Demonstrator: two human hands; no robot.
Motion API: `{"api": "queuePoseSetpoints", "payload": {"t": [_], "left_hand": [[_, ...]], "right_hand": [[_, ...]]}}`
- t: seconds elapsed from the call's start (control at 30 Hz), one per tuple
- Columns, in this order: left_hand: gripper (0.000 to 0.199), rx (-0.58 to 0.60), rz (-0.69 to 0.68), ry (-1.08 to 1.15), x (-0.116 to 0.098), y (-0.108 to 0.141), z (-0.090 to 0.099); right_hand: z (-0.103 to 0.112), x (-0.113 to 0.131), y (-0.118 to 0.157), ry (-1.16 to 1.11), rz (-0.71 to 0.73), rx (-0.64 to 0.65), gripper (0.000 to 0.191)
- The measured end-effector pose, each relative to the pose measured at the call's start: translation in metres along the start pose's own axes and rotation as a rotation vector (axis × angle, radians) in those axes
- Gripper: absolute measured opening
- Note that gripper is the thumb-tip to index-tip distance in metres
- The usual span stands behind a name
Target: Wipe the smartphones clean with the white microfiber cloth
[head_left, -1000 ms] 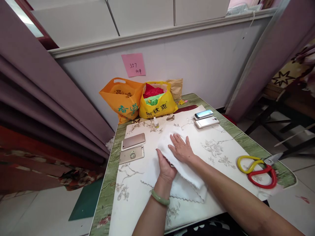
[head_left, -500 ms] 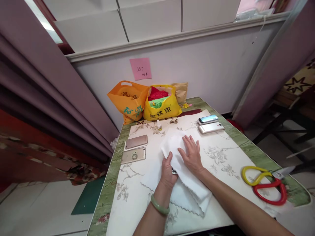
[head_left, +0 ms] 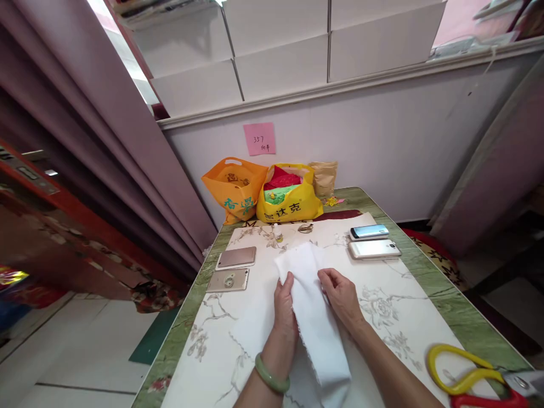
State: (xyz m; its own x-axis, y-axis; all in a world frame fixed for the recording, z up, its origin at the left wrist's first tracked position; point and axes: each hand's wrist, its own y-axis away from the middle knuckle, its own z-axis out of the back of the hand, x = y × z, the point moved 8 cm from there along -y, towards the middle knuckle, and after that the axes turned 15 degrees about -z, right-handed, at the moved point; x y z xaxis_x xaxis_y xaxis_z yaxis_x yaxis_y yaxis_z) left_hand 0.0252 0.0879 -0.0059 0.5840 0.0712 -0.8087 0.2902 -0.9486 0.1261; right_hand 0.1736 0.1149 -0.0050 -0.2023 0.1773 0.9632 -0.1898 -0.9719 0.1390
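Note:
A white cloth point(head_left: 317, 317), folded into a long strip with a frayed edge, hangs between my hands above the table. My left hand point(head_left: 285, 303), with a green bangle at the wrist, is closed around the cloth's left side, thumb on top. On the right edge, my right hand point(head_left: 343, 297) pinches the fabric with bent fingers. Whatever lies inside the cloth is hidden. Two phones lie to the left, a rose-gold one point(head_left: 236, 258) and a gold one point(head_left: 216, 281) with a ring on its back. To the right are a blue-screened phone point(head_left: 369, 232) and a white phone point(head_left: 369, 249).
Large scissors point(head_left: 474, 381) with yellow and red handles lie at the table's right front. A small bottle point(head_left: 278, 233) and a thin dark looped item point(head_left: 305, 228) are farther back. Along the wall stand an orange bag point(head_left: 212, 177), a yellow bag point(head_left: 308, 209) and a brown paper bag point(head_left: 325, 178).
My right hand has gone from lying flat on the cloth to pinching its right edge. The cloth is now narrower, and the dark-and-silver object glimpsed by my left palm is covered. The view has shifted.

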Motion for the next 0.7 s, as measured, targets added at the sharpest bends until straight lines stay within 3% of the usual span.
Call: {"api": "queuePoseSetpoints", "payload": {"t": [0.17, 0.3, 0.37, 0.47, 0.5, 0.53, 0.6, 0.63, 0.7], "left_hand": [[0.041, -0.057, -0.031, -0.074, 0.019, 0.005, -0.008], [0.038, -0.025, -0.054, -0.178, 0.021, -0.002, 0.001], [0.037, -0.114, -0.171, -0.32, 0.002, -0.006, 0.017], [0.036, -0.276, -0.558, -0.624, -0.053, 0.001, 0.023], [0.034, -0.237, -0.675, -0.702, -0.067, 0.005, 0.012], [0.03, -0.123, -0.736, -0.741, -0.072, 0.007, -0.003], [0.023, 0.092, -0.693, -0.771, -0.064, 0.006, -0.03], [0.026, 0.129, -0.635, -0.79, -0.056, 0.004, -0.036], [0.037, 0.069, -0.533, -0.787, -0.042, -0.001, -0.034]], "right_hand": [[-0.005, -0.018, -0.01, -0.223, -0.133, 0.17, 0.049], [-0.01, -0.025, -0.014, -0.39, -0.184, 0.257, 0.051], [-0.01, -0.027, -0.014, -0.373, -0.188, 0.248, 0.05], [-0.008, -0.029, -0.015, -0.317, -0.182, 0.193, 0.047], [-0.008, -0.029, -0.015, -0.314, -0.177, 0.184, 0.047], [-0.008, -0.029, -0.014, -0.323, -0.172, 0.183, 0.046], [-0.009, -0.027, -0.013, -0.366, -0.165, 0.193, 0.047], [-0.01, -0.026, -0.013, -0.394, -0.166, 0.203, 0.048], [-0.013, -0.024, -0.011, -0.453, -0.177, 0.235, 0.051]]}}
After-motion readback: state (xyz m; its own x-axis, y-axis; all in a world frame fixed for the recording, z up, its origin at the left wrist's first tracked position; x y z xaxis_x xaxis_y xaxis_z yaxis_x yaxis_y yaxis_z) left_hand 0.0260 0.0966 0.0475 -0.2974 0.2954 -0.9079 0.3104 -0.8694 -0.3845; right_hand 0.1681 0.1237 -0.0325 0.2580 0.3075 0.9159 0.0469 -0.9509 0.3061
